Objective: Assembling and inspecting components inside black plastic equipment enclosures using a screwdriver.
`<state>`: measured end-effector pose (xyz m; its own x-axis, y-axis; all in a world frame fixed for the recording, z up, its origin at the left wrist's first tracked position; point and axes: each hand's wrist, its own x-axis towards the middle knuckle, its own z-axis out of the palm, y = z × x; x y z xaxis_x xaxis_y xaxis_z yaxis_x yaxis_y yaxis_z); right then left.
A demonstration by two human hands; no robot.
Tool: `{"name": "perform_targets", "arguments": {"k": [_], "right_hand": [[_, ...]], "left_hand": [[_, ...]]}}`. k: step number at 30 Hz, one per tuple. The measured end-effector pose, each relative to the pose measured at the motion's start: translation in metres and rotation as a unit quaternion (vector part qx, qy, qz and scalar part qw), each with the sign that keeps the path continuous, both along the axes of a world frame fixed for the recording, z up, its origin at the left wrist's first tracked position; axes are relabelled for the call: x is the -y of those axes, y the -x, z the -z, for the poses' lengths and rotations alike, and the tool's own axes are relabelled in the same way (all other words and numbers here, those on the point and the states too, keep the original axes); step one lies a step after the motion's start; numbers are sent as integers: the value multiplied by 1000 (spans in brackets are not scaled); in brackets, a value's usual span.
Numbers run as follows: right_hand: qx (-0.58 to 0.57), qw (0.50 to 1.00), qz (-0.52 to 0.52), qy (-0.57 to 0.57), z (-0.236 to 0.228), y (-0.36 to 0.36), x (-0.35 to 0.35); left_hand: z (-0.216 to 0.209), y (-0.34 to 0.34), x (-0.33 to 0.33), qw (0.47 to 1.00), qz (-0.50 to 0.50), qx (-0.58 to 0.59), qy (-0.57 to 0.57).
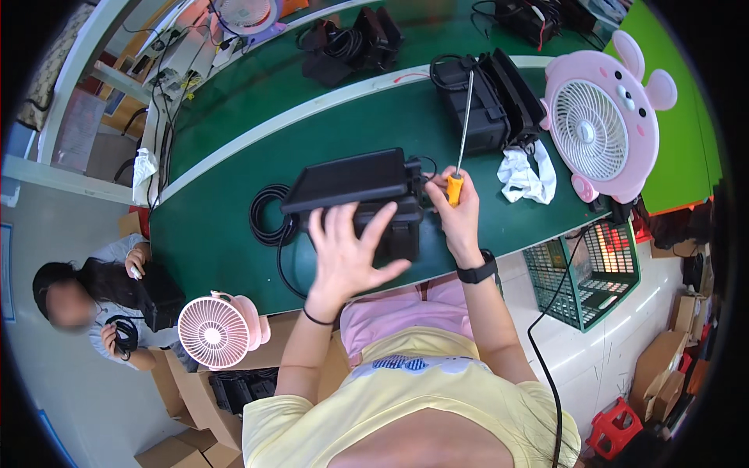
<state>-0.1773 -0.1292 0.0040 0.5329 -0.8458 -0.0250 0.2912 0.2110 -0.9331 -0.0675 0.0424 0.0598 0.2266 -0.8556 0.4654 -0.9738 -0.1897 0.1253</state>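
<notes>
A black box-shaped device with a flat panel on top lies on the green table in front of me. Its black cable is coiled at its left side, and one length runs over the near table edge. My left hand is spread open over the near side of the device; whether it touches is hard to tell. At the device's right end, my right hand grips a screwdriver by its yellow handle, the long shaft pointing away from me. A short cable loops off that end of the device.
Similar black devices stand farther back, beside white cloth and a pink animal-shaped fan. A small pink fan is at the near left, near a person holding a cable coil. A green crate stands at the right.
</notes>
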Motion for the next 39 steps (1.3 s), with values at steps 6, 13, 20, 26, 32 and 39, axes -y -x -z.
{"name": "perform_targets", "arguments": {"k": [6, 13, 20, 26, 32, 39], "right_hand": [[49, 998, -20, 36, 5, -1, -11], [-76, 994, -74, 39, -2, -11, -15], [-177, 969, -114, 128, 15, 14, -3], [-187, 972, -49, 130, 23, 11, -6], [-188, 969, -37, 156, 23, 11, -7], [-177, 971, -24, 159, 28, 7, -7]], "left_hand": [[35, 45, 16, 994, -61, 84, 41], [32, 12, 12, 986, -137, 54, 80], [19, -108, -10, 922, -360, 134, 35], [16, -151, 30, 936, -294, 182, 70], [16, -211, 124, 980, -137, 123, 72], [22, -257, 187, 975, -208, 60, -51]]}}
